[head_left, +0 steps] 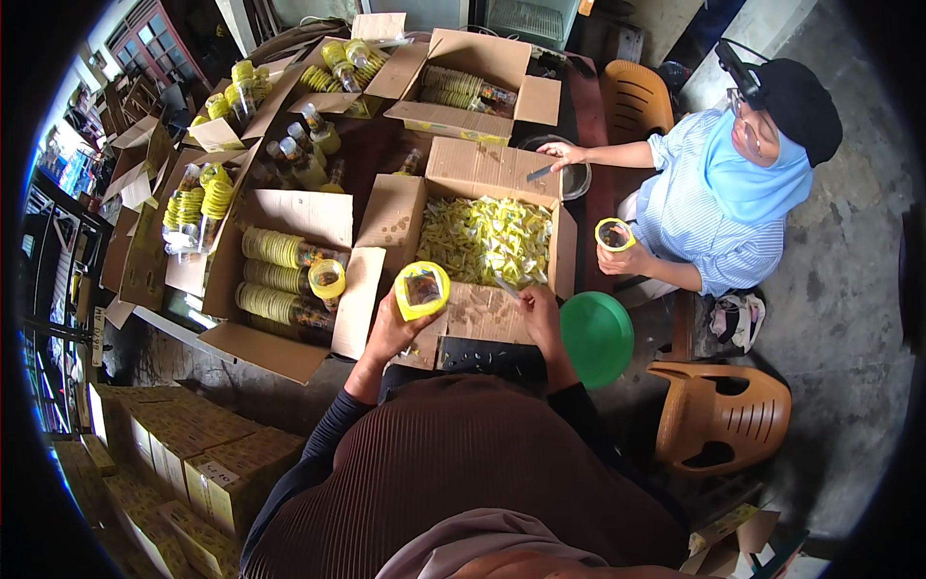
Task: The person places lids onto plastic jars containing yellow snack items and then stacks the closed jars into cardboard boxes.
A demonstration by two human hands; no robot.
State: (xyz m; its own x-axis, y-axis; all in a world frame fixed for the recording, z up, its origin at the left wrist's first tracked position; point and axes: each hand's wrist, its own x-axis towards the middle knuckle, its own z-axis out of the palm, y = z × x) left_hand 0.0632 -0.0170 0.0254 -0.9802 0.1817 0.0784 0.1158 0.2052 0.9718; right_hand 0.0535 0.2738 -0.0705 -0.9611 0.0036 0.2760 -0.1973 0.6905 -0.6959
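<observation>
My left hand (394,333) is closed round a plastic cup with a bright yellow rim (422,290); something dark shows inside it. In my right hand (540,314) is a knife with a flat grey blade (507,287), its tip over the near edge of an open cardboard box. Small yellow-and-white pieces (487,236) fill that box, beyond both hands. Left of my left hand, another yellow-rimmed cup (327,279) stands over rows of stacked cups (273,248) in a second open box (262,352).
At the right, a co-worker holds a similar cup (613,234) and blade (538,174). A green plastic lid or basin (597,340) is beside my right hand. More cup-filled boxes (473,58) line the far side. Orange chairs (723,417) stand right; closed cartons (193,449) are stacked lower left.
</observation>
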